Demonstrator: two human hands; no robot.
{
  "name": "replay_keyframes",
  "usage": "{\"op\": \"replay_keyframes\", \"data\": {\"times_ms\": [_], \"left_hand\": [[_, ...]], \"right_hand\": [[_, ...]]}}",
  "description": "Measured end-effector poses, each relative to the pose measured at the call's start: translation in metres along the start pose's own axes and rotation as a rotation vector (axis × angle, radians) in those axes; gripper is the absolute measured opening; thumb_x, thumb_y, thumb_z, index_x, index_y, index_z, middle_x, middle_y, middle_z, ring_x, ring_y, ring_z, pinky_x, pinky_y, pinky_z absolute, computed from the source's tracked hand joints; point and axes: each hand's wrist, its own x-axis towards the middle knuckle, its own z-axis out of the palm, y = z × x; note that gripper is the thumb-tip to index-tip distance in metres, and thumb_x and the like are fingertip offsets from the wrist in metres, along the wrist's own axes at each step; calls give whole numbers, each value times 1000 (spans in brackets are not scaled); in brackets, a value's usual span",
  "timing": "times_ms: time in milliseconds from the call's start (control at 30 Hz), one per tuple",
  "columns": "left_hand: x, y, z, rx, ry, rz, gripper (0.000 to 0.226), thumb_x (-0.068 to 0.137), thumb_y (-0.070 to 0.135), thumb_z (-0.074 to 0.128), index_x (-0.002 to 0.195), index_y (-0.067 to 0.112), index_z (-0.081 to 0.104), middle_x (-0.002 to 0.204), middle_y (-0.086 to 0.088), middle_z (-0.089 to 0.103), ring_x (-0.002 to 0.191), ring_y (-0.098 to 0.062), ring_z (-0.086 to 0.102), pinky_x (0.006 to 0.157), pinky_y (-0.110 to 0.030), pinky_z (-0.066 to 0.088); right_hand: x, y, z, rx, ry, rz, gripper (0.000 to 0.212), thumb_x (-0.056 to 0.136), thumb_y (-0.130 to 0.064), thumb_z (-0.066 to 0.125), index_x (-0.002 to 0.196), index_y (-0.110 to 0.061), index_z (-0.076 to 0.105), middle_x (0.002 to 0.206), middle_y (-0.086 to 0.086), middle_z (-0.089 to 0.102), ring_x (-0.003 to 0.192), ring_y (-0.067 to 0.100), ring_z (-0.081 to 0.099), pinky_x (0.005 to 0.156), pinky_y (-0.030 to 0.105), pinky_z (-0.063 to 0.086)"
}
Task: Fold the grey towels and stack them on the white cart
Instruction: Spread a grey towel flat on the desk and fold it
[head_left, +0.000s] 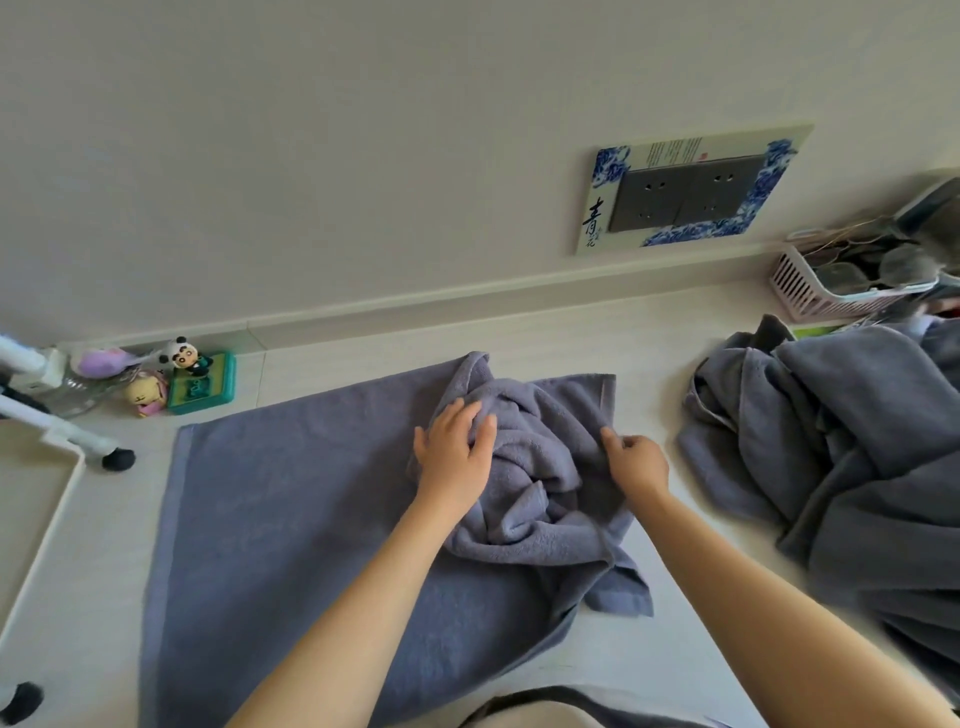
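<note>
- In the middle of the pale tabletop (675, 332) there's one grey towel (291, 519), left half spread out flat, right half all bunched up in a crumpled heap.
- Left hand (454, 449) sits on top of that heap, fingers loosely bent and digging into the folds, so its grip is gathering up terry cloth.
- Right hand (636, 462) is just beside it on the heap's right side, thumb and fingertips pressed together on a ridge of the same towel, a proper pinch grip.
- Over to the right, well apart from the hands, is a messy pile of grey towels (841, 447), nothing folded.
- Behind that pile sits a pink slatted basket (810, 296) stuffed with dark stuff I can't make out.
- On the wall there's a grey outlet plate (685, 200) with a blue-and-white patterned frame.
- Far left corner: a little panda figure (182, 356) on a green box (205, 387), plus a small pink-and-yellow toy (145, 395).
- Left edge shows the rim of a white cart (62, 488) with a black wheel (118, 459).
</note>
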Motion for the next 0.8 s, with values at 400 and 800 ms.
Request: {"op": "replay_keyframes", "data": {"times_ms": [400,800], "left_hand": [[57,129,8,-250,-390,184,46,101,40,31,143,22,38,152,3,33,140,-15,29,115,-29,21],[68,207,-14,-603,-623,170,29,91,26,59,114,8,62,84,-1,65,77,-14,61,57,-19,51]], "right_hand": [[-38,-50,-90,134,-57,-589,12,93,-27,55,98,-19,64,78,-1,68,72,10,61,67,15,45],[-93,-21,-182,-39,30,-471,24,83,-38,67,103,-27,63,76,-14,64,72,2,59,69,21,47]]}}
